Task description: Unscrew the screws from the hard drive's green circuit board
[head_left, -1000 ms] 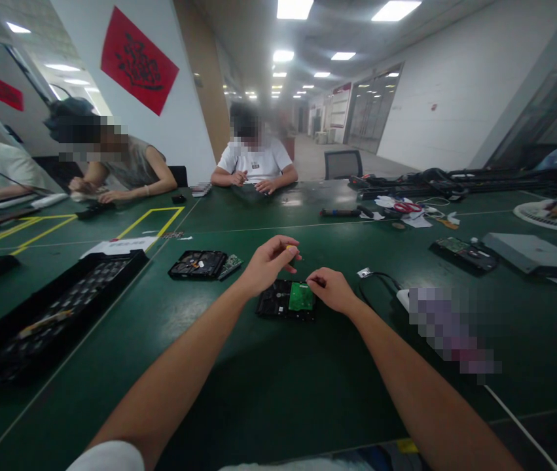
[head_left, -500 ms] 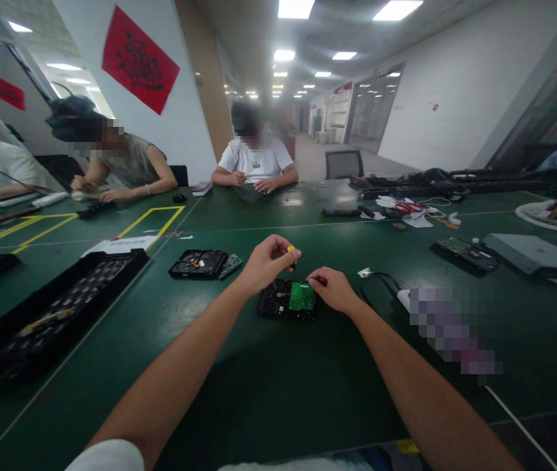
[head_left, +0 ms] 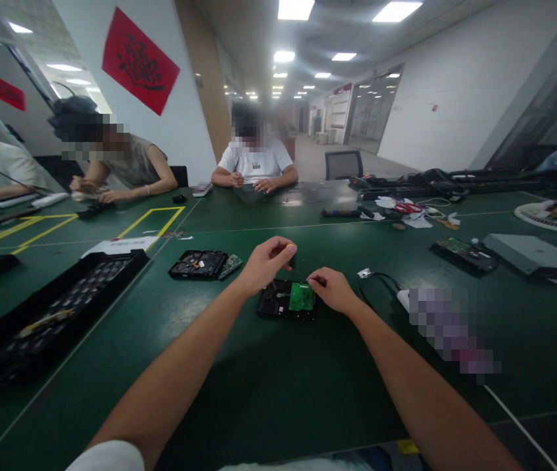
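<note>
A black hard drive (head_left: 273, 302) with a green circuit board (head_left: 302, 296) on its upper face lies flat on the table before me. Above its far edge, my left hand (head_left: 271, 261) is closed in a pinch around a small screwdriver (head_left: 290, 246); only a bit of its yellow handle shows, and the tip cannot be made out. My right hand (head_left: 330, 288) has its fingers pressed together at the drive's far right corner, touching it. The fingertips partly cover that corner.
Left of the drive lie an opened hard drive (head_left: 197, 263), a loose circuit board (head_left: 230, 265) and a long black tray (head_left: 125, 275). To the right are a power strip (head_left: 408, 307), another drive (head_left: 465, 254) and a grey box (head_left: 536, 255). Co-workers sit across the table.
My left fingers have rolled slightly around the screwdriver, and less of its yellow handle shows. My right hand and the hard drive have stayed in place.
</note>
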Tool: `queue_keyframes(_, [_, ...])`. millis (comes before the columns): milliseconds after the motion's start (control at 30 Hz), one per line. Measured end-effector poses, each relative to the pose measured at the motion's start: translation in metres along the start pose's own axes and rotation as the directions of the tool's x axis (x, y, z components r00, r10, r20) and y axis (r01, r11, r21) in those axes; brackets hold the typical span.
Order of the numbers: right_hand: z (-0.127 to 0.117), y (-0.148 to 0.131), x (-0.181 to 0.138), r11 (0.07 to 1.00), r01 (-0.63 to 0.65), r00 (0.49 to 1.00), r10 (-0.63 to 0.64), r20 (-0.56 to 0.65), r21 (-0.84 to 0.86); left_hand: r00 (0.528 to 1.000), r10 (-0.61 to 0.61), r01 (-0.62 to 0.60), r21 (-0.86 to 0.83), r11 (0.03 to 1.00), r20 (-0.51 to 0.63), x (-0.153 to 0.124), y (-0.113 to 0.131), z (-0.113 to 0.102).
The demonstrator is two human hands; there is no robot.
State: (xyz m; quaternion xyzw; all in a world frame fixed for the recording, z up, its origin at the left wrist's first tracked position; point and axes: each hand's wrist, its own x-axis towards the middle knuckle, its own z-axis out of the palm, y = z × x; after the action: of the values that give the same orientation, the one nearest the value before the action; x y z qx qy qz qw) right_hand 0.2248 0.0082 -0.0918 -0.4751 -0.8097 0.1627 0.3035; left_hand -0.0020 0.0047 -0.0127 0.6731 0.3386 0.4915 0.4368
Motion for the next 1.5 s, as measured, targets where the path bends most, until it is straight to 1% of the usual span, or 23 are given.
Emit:
queue_keyframes(67, [-0.001, -0.001, 0.0, 1.0, -0.003, 1.0, 0.003, 0.003, 0.007, 1.0, 0.0, 0.0, 0.024, 1.0, -0.018, -0.001, 0.001, -0.001])
queue_keyframes(167, [-0.001, -0.001, 0.0, 1.0, 0.001, 1.0, -0.001, 0.004, 0.012, 0.999, -0.015, 0.014, 0.023, 1.0, 0.032, -0.002, 0.005, -0.002])
queue_keyframes(333, [0.001, 0.001, 0.0, 1.0, 0.015, 1.0, -0.015, -0.003, 0.013, 0.994, -0.015, 0.025, -0.091, 0.996, 0.105, -0.003, 0.011, -0.001])
queue_keyframes(400, [0.002, 0.001, 0.001, 1.0, 0.018, 1.0, -0.018, -0.002, 0.015, 0.994, -0.008, 0.019, -0.096, 0.995, 0.113, -0.003, 0.011, 0.0])
queue_keyframes(600, [0.001, 0.001, 0.001, 1.0, 0.019, 1.0, -0.019, 0.003, 0.009, 0.998, 0.015, -0.013, -0.027, 1.0, 0.06, -0.002, 0.005, 0.0])
queue_keyframes(800, [0.0, 0.0, 0.0, 1.0, 0.019, 1.0, -0.019, 0.002, 0.017, 0.999, 0.019, -0.018, -0.016, 1.0, 0.04, -0.002, 0.002, -0.001])
queue_keyframes(967, [0.001, 0.001, 0.0, 1.0, 0.015, 1.0, -0.015, -0.001, 0.008, 0.998, 0.058, -0.058, 0.011, 0.998, 0.019, -0.001, 0.0, -0.001])
queue_keyframes(1200, [0.001, 0.002, 0.0, 1.0, 0.024, 1.0, -0.024, -0.001, 0.002, 0.995, 0.093, -0.094, 0.061, 0.994, 0.018, -0.001, 0.0, -0.001])
queue_keyframes(1500, [0.002, 0.003, 0.0, 1.0, 0.024, 1.0, -0.024, -0.004, 0.001, 0.995, 0.096, -0.097, 0.058, 0.994, 0.023, 0.001, -0.004, -0.002])
